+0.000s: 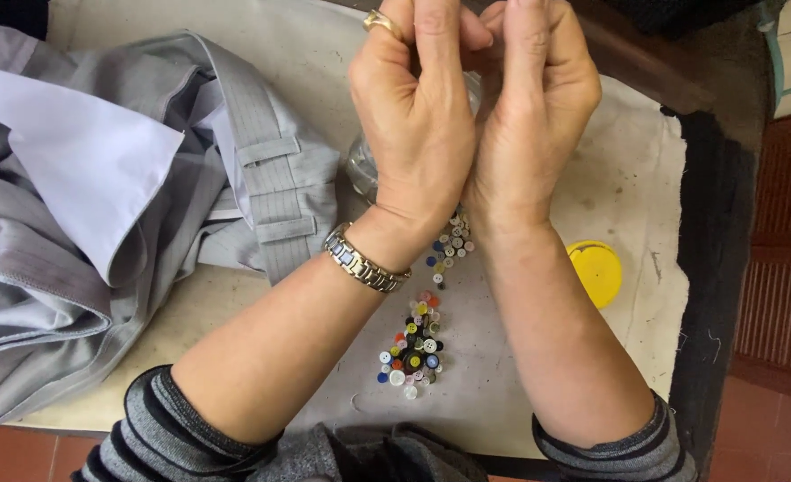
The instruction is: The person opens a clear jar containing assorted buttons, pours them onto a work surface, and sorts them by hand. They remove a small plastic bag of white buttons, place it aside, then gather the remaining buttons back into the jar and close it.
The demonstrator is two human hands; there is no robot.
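A cloth-covered desk (619,170) carries grey pleated trousers (101,223) at its left edge. Above a clear glass jar (360,170), the left hand (418,125) and right hand (529,116) press together, fingers pinched; what they grip I cannot tell. Small coloured buttons (416,344) lie scattered near the front edge, a round yellow lid (595,272) toward the right edge.

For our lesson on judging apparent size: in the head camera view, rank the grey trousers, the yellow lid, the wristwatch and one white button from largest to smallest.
1. grey trousers
2. yellow lid and wristwatch: look alike in extent, and the watch sits nearer the camera, so unranked
3. white button
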